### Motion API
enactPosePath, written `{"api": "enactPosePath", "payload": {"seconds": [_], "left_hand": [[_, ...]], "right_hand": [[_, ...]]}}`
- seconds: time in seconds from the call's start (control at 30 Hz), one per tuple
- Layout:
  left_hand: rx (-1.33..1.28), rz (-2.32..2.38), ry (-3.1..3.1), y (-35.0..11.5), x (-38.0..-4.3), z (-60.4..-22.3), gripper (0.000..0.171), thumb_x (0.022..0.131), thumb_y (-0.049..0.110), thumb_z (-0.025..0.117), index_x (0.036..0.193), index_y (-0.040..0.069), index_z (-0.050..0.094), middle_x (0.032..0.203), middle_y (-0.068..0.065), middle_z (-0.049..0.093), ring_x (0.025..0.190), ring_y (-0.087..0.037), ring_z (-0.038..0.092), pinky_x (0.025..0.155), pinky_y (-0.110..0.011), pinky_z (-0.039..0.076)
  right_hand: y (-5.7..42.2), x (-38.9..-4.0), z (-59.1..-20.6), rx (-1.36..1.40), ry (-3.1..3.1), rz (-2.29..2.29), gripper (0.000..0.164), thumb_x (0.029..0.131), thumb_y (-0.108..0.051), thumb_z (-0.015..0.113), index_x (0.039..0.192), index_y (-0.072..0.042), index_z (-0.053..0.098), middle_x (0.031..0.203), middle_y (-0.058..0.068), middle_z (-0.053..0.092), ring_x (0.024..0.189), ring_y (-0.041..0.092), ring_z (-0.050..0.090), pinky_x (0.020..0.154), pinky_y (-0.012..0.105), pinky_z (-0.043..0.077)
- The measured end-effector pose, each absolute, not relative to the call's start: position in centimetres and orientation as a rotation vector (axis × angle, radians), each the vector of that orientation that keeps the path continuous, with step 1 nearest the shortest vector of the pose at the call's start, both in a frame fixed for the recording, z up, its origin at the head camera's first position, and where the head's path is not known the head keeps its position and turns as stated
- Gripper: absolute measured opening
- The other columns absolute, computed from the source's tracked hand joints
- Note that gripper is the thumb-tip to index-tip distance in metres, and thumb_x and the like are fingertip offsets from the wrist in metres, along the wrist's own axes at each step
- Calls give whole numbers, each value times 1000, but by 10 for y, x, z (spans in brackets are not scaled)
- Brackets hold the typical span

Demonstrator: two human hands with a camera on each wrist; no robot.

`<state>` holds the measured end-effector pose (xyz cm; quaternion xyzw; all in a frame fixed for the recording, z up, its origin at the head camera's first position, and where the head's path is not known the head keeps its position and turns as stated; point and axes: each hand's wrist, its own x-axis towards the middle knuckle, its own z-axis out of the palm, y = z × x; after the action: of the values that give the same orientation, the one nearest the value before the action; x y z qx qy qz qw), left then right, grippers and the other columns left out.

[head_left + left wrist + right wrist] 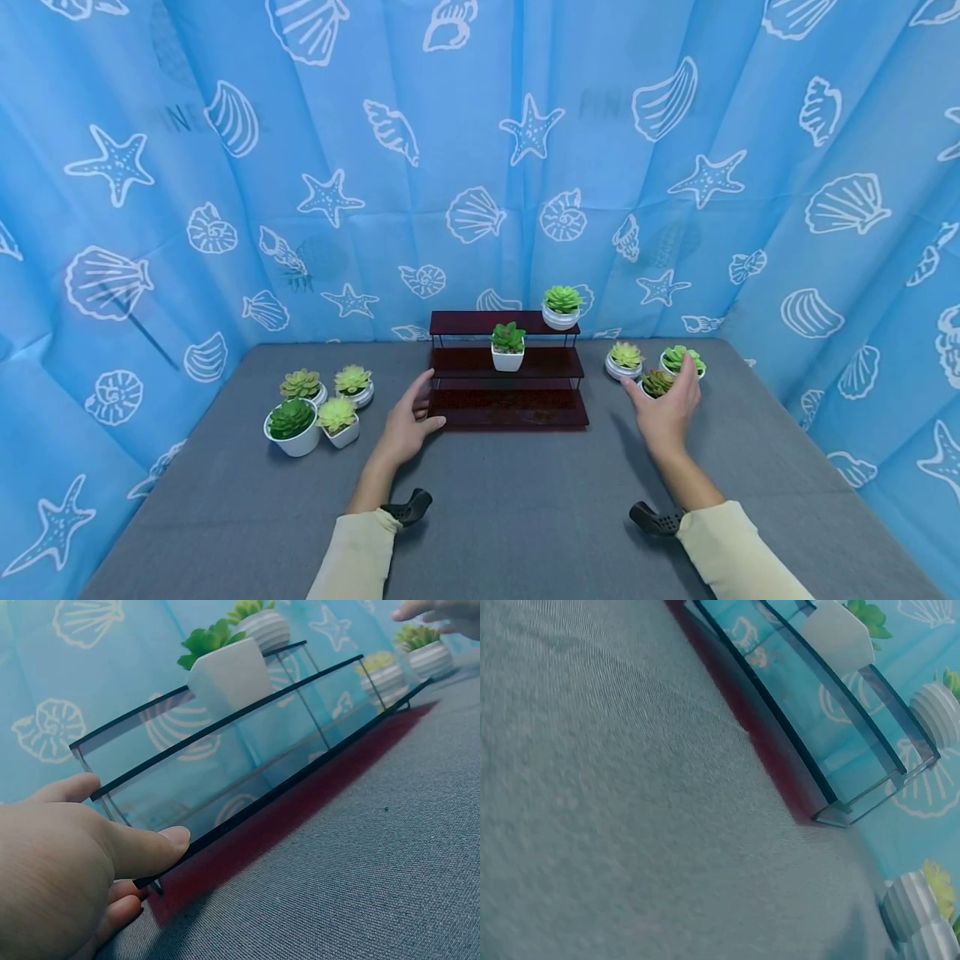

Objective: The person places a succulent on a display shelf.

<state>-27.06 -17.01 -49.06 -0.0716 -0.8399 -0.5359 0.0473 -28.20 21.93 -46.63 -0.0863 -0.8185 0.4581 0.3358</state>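
A three-tier dark red translucent display stand stands at the back middle of the table. My left hand is at its left end; in the left wrist view the thumb lies over the front corner of the lowest tier, other fingers curl below. A square-potted succulent sits on the middle tier, and a round-potted one on the top tier's right end. My right hand hovers by the right-hand plants, thumb and fingers spread near a reddish succulent. The right wrist view does not show the hand.
Right of the stand are a yellow-green succulent and a green one, partly behind the right hand. Several potted succulents cluster at left, among them a dark green one. A blue shell-patterned curtain hangs behind the grey table.
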Motion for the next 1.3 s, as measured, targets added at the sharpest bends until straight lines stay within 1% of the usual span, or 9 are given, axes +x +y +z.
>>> {"api": "enactPosePath", "payload": {"seconds": [0.13,0.3,0.53,0.73,1.0,1.3], "left_hand": [[-212,-1638,-2563,-170,-270,-491,78,88,2,70,152,26,34,143,-19,46,122,-35,51,100,-49,43],[-212,-1639,-2563,-170,-270,-491,77,89,1,70,152,26,34,143,-19,45,122,-35,50,100,-49,43],[-212,-1631,-2562,-169,-270,-491,77,88,2,70,152,26,34,143,-19,46,122,-34,51,100,-49,43],[-205,-1627,-2565,-169,-271,-491,77,88,2,70,152,27,34,143,-19,46,122,-34,51,100,-48,43],[-189,-1633,-2566,-170,-271,-490,77,88,2,70,152,28,34,143,-19,46,121,-34,51,100,-49,43],[-197,-1633,-2568,-170,-271,-491,78,88,2,71,152,27,34,143,-18,46,121,-34,51,100,-49,43]], "right_hand": [[220,-281,-471,-314,-2118,1307,100,85,-19,76,156,-7,7,160,15,11,145,29,8,117,47,9],[219,-281,-477,-418,-2110,1387,99,88,-20,73,156,-8,2,160,17,6,146,29,5,117,47,9],[223,-283,-484,-488,-2105,1434,98,87,-20,74,155,-4,6,157,23,13,144,34,12,116,47,13],[229,-286,-487,-515,-2119,1465,93,88,-21,73,154,-2,11,154,24,21,142,35,21,115,47,17],[234,-291,-490,-604,-2116,1512,83,88,-22,73,149,-5,19,145,25,34,133,39,35,107,52,30],[235,-292,-490,-642,-2178,1475,79,88,-21,71,147,-3,22,144,27,37,133,41,35,107,54,29]]}}
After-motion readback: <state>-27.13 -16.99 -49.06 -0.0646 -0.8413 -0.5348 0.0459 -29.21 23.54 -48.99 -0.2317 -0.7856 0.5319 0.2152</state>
